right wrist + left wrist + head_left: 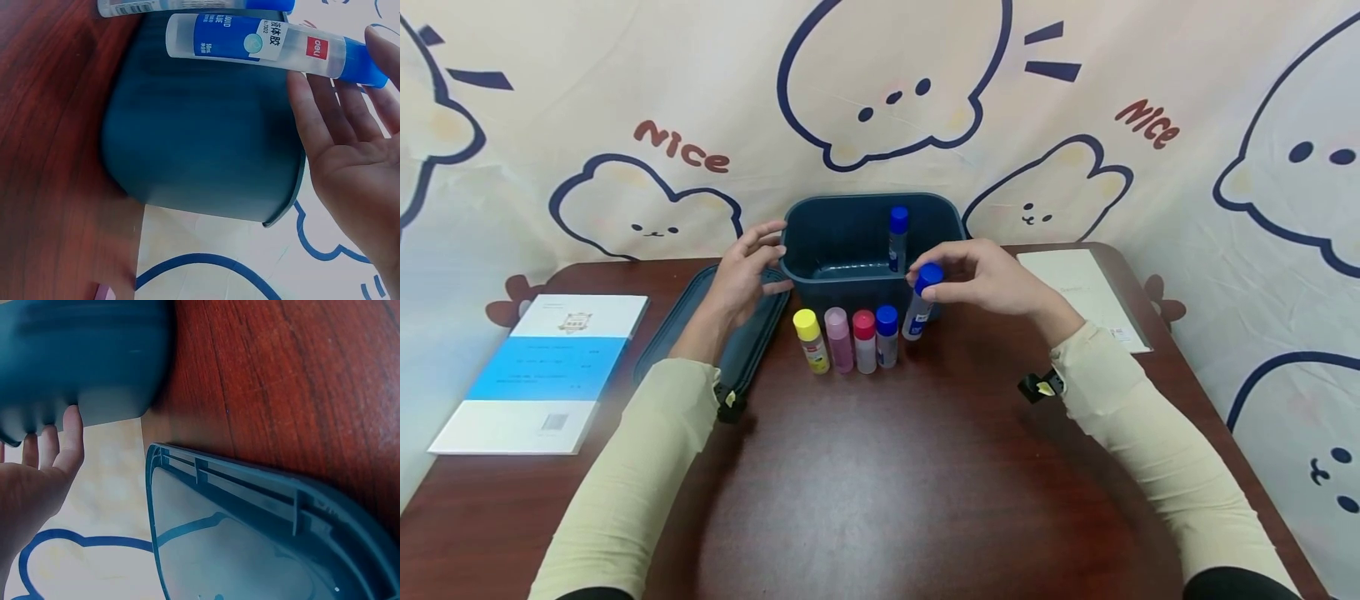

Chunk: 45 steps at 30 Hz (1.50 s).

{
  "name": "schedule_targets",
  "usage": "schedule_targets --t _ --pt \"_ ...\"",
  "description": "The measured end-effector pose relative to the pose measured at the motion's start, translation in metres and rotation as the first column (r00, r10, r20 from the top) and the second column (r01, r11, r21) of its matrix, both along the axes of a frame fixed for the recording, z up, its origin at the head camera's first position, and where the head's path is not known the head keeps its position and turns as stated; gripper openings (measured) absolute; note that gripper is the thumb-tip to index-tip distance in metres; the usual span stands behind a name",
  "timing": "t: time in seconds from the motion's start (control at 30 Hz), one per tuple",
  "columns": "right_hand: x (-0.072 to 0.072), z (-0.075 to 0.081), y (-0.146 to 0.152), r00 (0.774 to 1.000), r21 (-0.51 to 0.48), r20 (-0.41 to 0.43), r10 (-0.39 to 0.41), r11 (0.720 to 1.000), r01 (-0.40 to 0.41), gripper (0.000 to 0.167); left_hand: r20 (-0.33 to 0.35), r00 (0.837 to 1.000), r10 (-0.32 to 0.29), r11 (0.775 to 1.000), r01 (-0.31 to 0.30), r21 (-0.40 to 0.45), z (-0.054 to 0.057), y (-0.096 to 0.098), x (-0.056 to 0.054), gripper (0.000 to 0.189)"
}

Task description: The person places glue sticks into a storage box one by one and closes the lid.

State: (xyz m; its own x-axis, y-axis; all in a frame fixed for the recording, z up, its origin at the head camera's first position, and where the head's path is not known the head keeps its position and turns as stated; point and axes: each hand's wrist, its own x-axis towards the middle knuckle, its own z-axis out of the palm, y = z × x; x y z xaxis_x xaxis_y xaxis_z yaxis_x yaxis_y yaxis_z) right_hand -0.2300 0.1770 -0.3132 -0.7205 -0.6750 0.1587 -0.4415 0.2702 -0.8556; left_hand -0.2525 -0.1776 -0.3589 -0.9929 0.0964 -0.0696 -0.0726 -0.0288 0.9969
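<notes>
My right hand [981, 271] pinches a blue-capped liquid glue bottle [917, 310] by its cap, close in front of the dark teal bin [850, 293]. In the right wrist view the glue bottle [250, 45] shows a blue and white label. With fingers extended, my left hand [741, 271] touches the bin's left side; the left wrist view shows its fingertips against the bin wall [81, 356]. Inside the bin stands another blue-capped bottle [898, 242]. Bottles with yellow [811, 342], pink [839, 342], red [865, 343] and blue [887, 337] caps stand in a row before it.
Left of the bin, a teal lid [688, 325] lies on the brown table [865, 483], partly under my left forearm. A blue and white book [542, 375] is at the far left. A pale booklet [1078, 287] lies at the right. Behind hangs a cartoon-printed cloth [895, 50].
</notes>
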Motion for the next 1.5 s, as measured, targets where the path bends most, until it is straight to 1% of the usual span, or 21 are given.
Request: schedule_targets --t 0.17,0.33,0.5,0.6,0.67,0.8,1.0,1.23,1.5 --pt "-0.003 0.004 -0.002 1.0 -0.029 -0.015 0.001 1.0 -0.002 0.028 0.0 1.0 0.002 1.0 -0.002 0.001 -0.001 0.0 0.0 0.042" --pt "-0.006 0.008 -0.005 1.0 -0.098 -0.01 -0.001 0.995 0.0 0.031 0.003 1.0 0.002 1.0 -0.002 0.002 0.0 0.0 0.0 0.042" --pt "-0.008 0.013 -0.01 1.0 -0.179 -0.014 -0.01 0.984 0.007 0.031 0.007 1.0 0.002 1.0 -0.002 0.008 -0.001 0.001 -0.001 0.042" --pt "-0.01 0.013 -0.014 1.0 -0.225 -0.002 0.006 0.974 -0.007 0.031 0.006 1.0 0.002 1.0 -0.002 0.005 -0.001 0.0 0.0 0.042" --pt "-0.011 0.015 -0.016 1.0 -0.247 0.006 0.015 0.969 -0.014 0.031 0.007 1.0 0.0 1.0 0.0 0.005 -0.001 0.0 0.0 0.042" --pt "-0.011 0.018 -0.019 1.0 -0.283 0.029 0.011 0.959 -0.002 0.03 0.009 1.0 -0.004 1.0 0.004 0.007 -0.001 0.001 0.0 0.043" --pt "-0.011 0.023 -0.021 0.998 -0.347 0.057 0.011 0.938 0.009 0.029 0.005 1.0 -0.002 1.0 0.002 0.01 -0.002 0.001 -0.001 0.043" --pt "-0.013 0.024 -0.024 0.997 -0.397 0.073 -0.033 0.916 0.059 0.025 0.005 1.0 -0.001 1.0 0.001 0.012 -0.002 0.0 -0.001 0.042" --pt "-0.015 0.022 -0.028 0.994 -0.502 0.111 -0.015 0.862 0.069 0.024 0.003 1.0 0.001 1.0 -0.001 0.003 -0.002 0.0 0.0 0.042"
